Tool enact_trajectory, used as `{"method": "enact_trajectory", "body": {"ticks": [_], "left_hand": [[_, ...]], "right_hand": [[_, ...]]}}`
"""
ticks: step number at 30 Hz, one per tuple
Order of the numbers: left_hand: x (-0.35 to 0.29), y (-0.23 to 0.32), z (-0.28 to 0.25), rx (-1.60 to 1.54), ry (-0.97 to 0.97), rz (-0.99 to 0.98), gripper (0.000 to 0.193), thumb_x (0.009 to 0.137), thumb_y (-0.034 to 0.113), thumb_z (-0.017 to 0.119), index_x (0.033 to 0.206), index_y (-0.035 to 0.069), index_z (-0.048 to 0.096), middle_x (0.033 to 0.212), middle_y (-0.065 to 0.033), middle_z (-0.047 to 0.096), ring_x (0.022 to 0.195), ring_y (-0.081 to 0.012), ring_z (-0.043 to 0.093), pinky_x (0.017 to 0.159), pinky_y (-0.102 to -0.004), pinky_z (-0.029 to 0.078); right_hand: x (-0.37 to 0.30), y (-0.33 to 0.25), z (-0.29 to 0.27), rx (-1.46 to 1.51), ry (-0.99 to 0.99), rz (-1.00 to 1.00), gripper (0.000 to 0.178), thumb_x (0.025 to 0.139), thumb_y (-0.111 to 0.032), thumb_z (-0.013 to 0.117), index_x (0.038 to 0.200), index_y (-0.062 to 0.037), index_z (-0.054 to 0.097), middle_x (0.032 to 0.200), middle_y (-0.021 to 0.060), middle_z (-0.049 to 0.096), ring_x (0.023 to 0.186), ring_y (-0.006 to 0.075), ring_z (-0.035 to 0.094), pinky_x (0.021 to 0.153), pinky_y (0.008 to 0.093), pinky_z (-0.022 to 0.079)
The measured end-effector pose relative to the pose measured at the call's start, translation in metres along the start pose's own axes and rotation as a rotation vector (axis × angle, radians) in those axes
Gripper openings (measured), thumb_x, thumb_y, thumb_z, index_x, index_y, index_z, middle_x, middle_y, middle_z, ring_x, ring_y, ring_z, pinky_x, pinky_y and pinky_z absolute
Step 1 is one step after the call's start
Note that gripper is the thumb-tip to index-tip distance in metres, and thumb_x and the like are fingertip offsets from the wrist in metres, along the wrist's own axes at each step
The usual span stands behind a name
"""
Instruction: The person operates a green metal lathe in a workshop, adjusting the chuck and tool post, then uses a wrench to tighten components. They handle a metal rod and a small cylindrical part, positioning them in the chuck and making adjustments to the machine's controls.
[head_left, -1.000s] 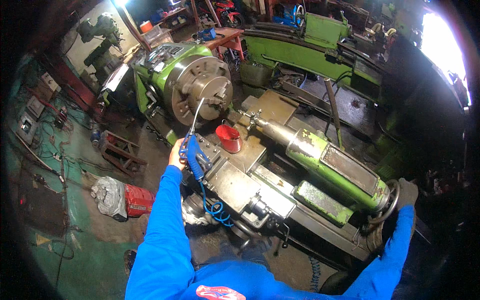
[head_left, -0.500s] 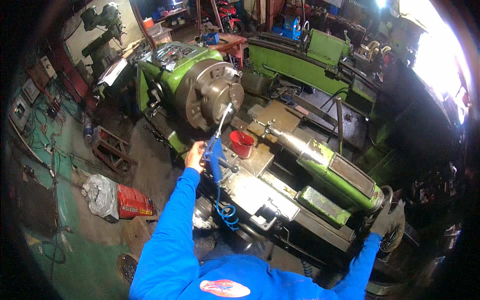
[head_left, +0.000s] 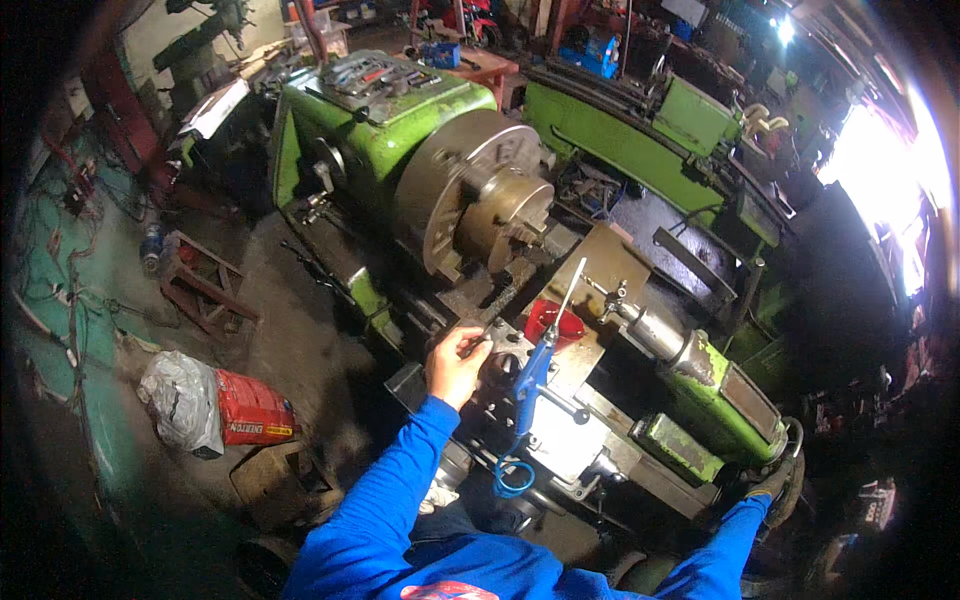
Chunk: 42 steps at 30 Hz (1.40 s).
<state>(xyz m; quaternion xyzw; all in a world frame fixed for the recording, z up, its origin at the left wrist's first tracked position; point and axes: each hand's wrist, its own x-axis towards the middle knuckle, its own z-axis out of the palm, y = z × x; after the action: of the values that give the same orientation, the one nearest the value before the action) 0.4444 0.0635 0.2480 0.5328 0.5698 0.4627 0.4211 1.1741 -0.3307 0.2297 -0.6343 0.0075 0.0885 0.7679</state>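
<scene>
At the green lathe point(head_left: 400, 130), left hand point(head_left: 455, 365) pinching a thin dark rod beside the blue-handled air gun point(head_left: 530, 385) near the red cup point(head_left: 553, 322); right hand point(head_left: 775, 485) far right, grip unclear.

Air gun point(head_left: 532, 385): blue body with a thin silver nozzle tube, standing tilted beside my left hand point(head_left: 456, 367); whether my hand touches it I cannot tell.
Nozzle: long and straight, slanting up and to the right, its tip ending just above the red cup point(head_left: 556, 322).
Hose point(head_left: 510, 478): blue coil hanging from the gun's lower end, looped just below the carriage.
Tool post point(head_left: 497, 368): dark steel block on the lathe carriage, right at my left hand's fingers.
Handwheel point(head_left: 787, 470): dark round wheel at the tailstock end, under my right hand point(head_left: 770, 488), far to the lower right.
</scene>
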Motion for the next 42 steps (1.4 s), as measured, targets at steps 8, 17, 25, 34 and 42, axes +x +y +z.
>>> {"method": "enact_trajectory", "body": {"ticks": [8, 17, 25, 34, 42], "left_hand": [[-0.007, 0.003, -0.011, -0.043, -0.019, -0.031, 0.031, 0.088, 0.014, 0.088, 0.115, 0.002, 0.078, 0.103, -0.0077, 0.078, 0.094, -0.0166, 0.072, 0.087, -0.033, 0.057], [0.001, 0.003, -0.016, -0.005, -0.02, -0.014, 0.032, 0.088, 0.017, 0.088, 0.116, 0.005, 0.077, 0.108, -0.008, 0.079, 0.099, -0.0175, 0.069, 0.092, -0.0353, 0.054], [0.003, 0.002, -0.007, -0.053, -0.033, -0.009, 0.032, 0.088, 0.018, 0.089, 0.114, 0.004, 0.078, 0.106, -0.0062, 0.079, 0.093, -0.0153, 0.068, 0.087, -0.0336, 0.054], [-0.007, 0.013, -0.011, -0.036, 0.006, -0.008, 0.031, 0.088, 0.016, 0.089, 0.113, 0.003, 0.078, 0.104, -0.0069, 0.08, 0.09, -0.0142, 0.068, 0.084, -0.0331, 0.055], [0.001, -0.006, -0.013, -0.047, 0.001, -0.016, 0.031, 0.088, 0.017, 0.089, 0.114, 0.004, 0.079, 0.105, -0.0083, 0.08, 0.093, -0.016, 0.069, 0.086, -0.0333, 0.055]], "right_hand": [[-0.066, -0.019, 0.085, 0.007, 0.045, 0.049, 0.067, 0.098, -0.065, 0.064, 0.14, -0.013, 0.068, 0.139, 0.0074, 0.067, 0.117, 0.0307, 0.065, 0.095, 0.0442, 0.058], [-0.057, -0.007, 0.07, 0.041, 0.001, 0.04, 0.067, 0.1, -0.064, 0.061, 0.146, -0.016, 0.066, 0.15, 0.0067, 0.063, 0.127, 0.0344, 0.062, 0.103, 0.0482, 0.056], [-0.076, -0.02, 0.069, 0.088, 0.071, 0.12, 0.062, 0.102, -0.057, 0.064, 0.144, -0.0113, 0.065, 0.141, 0.0091, 0.068, 0.121, 0.0296, 0.067, 0.092, 0.0477, 0.061], [-0.094, -0.021, 0.096, -0.034, 0.161, 0.059, 0.058, 0.101, -0.055, 0.066, 0.132, -0.0051, 0.071, 0.12, 0.0106, 0.074, 0.099, 0.026, 0.073, 0.079, 0.0413, 0.062], [-0.073, 0.004, 0.083, -0.064, 0.126, -0.03, 0.046, 0.097, -0.057, 0.07, 0.112, -0.0137, 0.077, 0.1, 0.004, 0.075, 0.073, 0.0202, 0.067, 0.057, 0.0337, 0.054]]}}
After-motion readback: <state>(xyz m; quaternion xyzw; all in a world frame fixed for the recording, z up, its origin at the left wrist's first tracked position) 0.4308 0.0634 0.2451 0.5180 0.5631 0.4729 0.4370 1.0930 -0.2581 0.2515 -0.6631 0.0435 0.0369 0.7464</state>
